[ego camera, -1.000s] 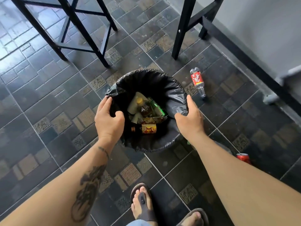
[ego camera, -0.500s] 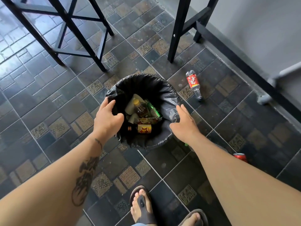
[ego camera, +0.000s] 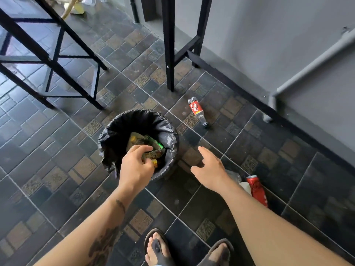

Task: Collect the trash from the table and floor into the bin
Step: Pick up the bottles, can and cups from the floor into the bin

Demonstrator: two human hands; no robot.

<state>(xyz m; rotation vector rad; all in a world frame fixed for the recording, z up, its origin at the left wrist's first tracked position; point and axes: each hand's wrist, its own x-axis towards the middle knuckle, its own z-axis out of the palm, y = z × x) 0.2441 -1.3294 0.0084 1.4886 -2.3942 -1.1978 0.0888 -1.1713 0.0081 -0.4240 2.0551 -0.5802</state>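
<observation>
A bin (ego camera: 170,131) lined with a black bag stands on the tiled floor, holding bottles and wrappers. My left hand (ego camera: 134,169) hovers over its near rim with fingers curled beside a yellow wrapper (ego camera: 153,154); whether it grips it is unclear. My right hand (ego camera: 211,169) is open above the floor, right of the bin and apart from it. A crushed plastic bottle (ego camera: 196,109) with a red label lies beyond the bin. A red can (ego camera: 256,188) and some clear plastic (ego camera: 233,176) lie beside my right forearm, partly hidden.
A black stool frame (ego camera: 57,60) stands at the far left and a black table leg (ego camera: 169,54) just beyond the bin. The grey wall with a pipe (ego camera: 307,68) runs along the right. My sandalled feet (ego camera: 159,248) are at the bottom.
Both hands have left the bin's rim. The left has moved over the bin's opening with fingers curled; the right has drawn away to the right. The view has pulled back.
</observation>
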